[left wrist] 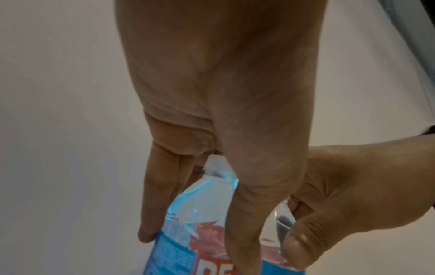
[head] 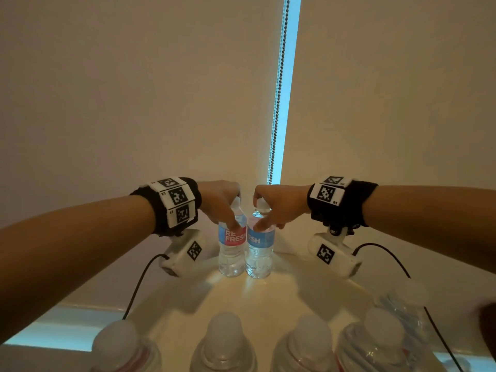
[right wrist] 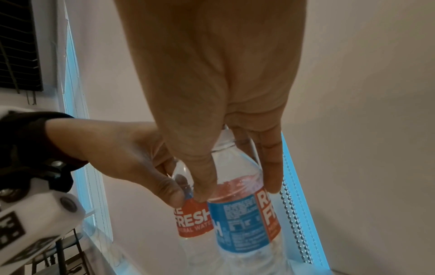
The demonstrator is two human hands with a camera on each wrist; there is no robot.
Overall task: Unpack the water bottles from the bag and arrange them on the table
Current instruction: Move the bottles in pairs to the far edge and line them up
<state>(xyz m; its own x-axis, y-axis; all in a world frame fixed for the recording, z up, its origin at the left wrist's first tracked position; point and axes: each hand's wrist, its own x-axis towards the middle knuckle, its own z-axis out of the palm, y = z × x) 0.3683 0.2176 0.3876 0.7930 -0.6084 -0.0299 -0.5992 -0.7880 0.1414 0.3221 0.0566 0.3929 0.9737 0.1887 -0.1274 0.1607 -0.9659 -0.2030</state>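
Two clear water bottles with red and blue labels stand side by side at the far end of the pale table (head: 271, 302). My left hand (head: 230, 212) grips the left bottle (head: 232, 253) from above at its shoulder, thumb in front and fingers behind. The left wrist view shows that bottle (left wrist: 202, 210) between thumb and fingers of my left hand (left wrist: 195, 240). My right hand (head: 264, 214) holds the right bottle (head: 259, 257) the same way. In the right wrist view, my right hand (right wrist: 237, 189) pinches its bottle (right wrist: 244, 219), touching the left bottle (right wrist: 193, 223). No bag is in view.
Several more capped bottles (head: 225, 342) stand in a row at the near edge, and another blurred bottle (head: 402, 304) is at the right. A roller blind with a bead chain (head: 279, 103) hangs just behind the table. Camera cables (head: 139, 285) trail from both wrists.
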